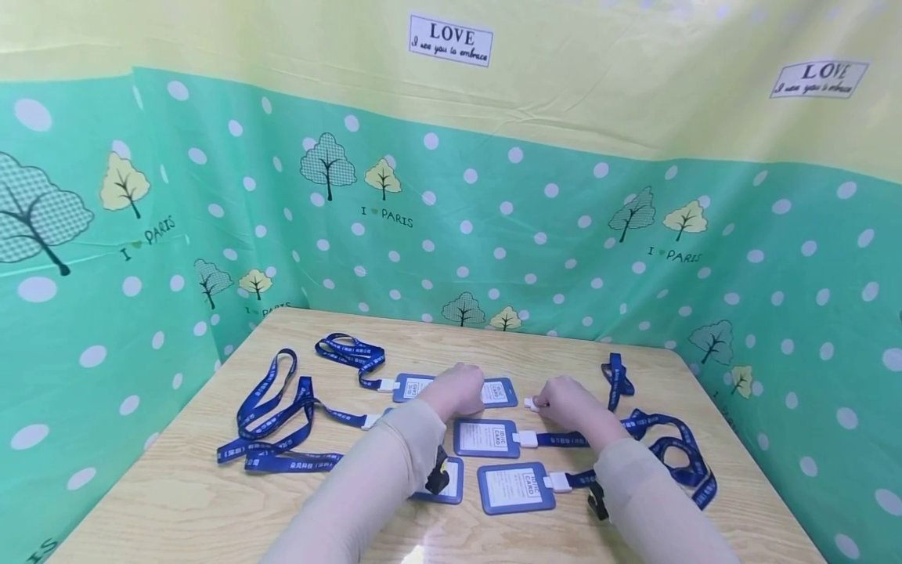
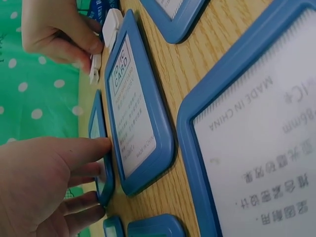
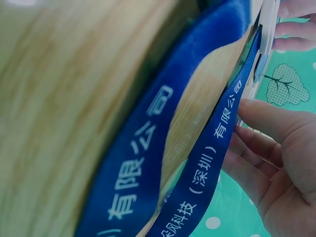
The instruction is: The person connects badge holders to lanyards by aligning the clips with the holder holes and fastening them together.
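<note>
My left hand (image 1: pixel 458 389) holds a blue-framed card holder (image 1: pixel 500 393) at the back, thumb and fingers at its edges; the holder lies on the table. Just right of it, my right hand (image 1: pixel 569 403) pinches a small white clip (image 1: pixel 530 403), a little apart from the holder. That clip's blue lanyard (image 1: pixel 615 380) lies behind the right hand. In the right wrist view, a printed blue strap (image 3: pixel 207 153) passes in front of the hand (image 3: pixel 291 163). The left wrist view has both the left hand (image 2: pixel 39 182) and the white clip (image 2: pixel 95 69) in it.
Two card holders (image 1: pixel 486 437) with white clips and lanyards lie nearer on the right. Another card holder (image 1: pixel 411 385) is at back left; one at front left (image 1: pixel 451 482) is partly behind the left sleeve. Coiled lanyards (image 1: pixel 278 415) cover the wooden table's left side (image 1: pixel 296 321).
</note>
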Tool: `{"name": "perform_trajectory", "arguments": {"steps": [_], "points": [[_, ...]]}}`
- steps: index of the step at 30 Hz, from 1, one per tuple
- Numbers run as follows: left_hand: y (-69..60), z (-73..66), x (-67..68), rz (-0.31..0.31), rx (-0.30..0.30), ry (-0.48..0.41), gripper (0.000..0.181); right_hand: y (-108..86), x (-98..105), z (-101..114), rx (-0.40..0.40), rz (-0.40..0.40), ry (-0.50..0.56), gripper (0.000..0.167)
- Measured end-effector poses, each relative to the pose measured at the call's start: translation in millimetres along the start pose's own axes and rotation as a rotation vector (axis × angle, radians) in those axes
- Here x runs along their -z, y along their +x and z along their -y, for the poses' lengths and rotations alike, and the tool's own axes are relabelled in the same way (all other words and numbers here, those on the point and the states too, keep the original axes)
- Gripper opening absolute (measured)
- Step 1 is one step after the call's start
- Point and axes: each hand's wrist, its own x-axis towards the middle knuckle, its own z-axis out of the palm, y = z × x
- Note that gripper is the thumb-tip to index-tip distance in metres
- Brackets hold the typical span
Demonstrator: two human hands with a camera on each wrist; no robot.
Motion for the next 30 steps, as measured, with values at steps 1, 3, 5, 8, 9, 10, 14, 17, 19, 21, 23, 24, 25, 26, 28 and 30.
{"name": "perform_trajectory", "arguments": {"steps": [1,3,5,8,9,10,14,17,19,21,23,24,25,26,28,30], "points": [[-0.2,0.8,0.5,0.001,-0.006,0.001,0.025,0.4,-0.2,-0.7,0.007,-0.003,-0.005,0.015],[-0.5,2.5,1.0,0.006,-0.022,0.001,0.021,0.4,-0.1,-0.9,0.008,-0.003,-0.006,0.015],[-0.6,4.2,1.9,0.013,-0.042,0.002,0.015,0.9,-0.5,-1.4,0.015,-0.005,-0.007,0.014],[-0.4,7.4,2.2,0.030,-0.068,-0.001,0.012,0.7,-0.8,-1.1,0.015,-0.007,0.003,0.013],[-0.4,8.3,2.5,0.034,-0.074,-0.002,0.015,0.6,-0.9,-1.1,0.019,-0.009,0.003,0.014],[-0.4,9.0,2.9,0.039,-0.081,0.000,0.018,0.6,-1.1,-0.8,0.019,-0.011,0.003,0.014],[-1.7,10.6,4.3,0.043,-0.106,0.012,0.028,-0.2,-0.6,0.5,0.021,-0.018,-0.007,0.019],[-3.0,11.3,5.6,0.045,-0.116,0.017,0.031,-0.1,0.0,0.8,0.024,-0.018,-0.020,0.020],[-4.0,11.6,6.5,0.045,-0.118,0.010,0.032,0.3,0.3,0.8,0.020,-0.016,-0.023,0.020],[-4.8,11.8,7.2,0.049,-0.117,0.001,0.032,0.7,0.4,0.8,0.014,-0.014,-0.022,0.021],[-5.8,11.9,7.7,0.051,-0.117,-0.005,0.032,0.6,0.5,1.1,0.011,-0.012,-0.018,0.022],[-6.2,12.0,7.7,0.054,-0.119,-0.004,0.032,0.6,0.7,1.3,0.007,-0.009,-0.016,0.021],[-6.6,12.1,7.6,0.058,-0.118,-0.007,0.032,0.6,0.6,1.3,0.007,-0.006,-0.016,0.021],[-7.0,12.2,7.6,0.062,-0.119,-0.005,0.032,0.7,0.5,1.2,0.006,-0.005,-0.015,0.021],[-8.0,12.3,7.2,0.070,-0.118,-0.002,0.032,0.9,0.0,1.0,0.004,0.000,-0.010,0.019],[-9.0,11.9,7.0,0.074,-0.116,0.001,0.032,1.0,0.0,1.1,0.003,0.006,-0.005,0.016]]}}
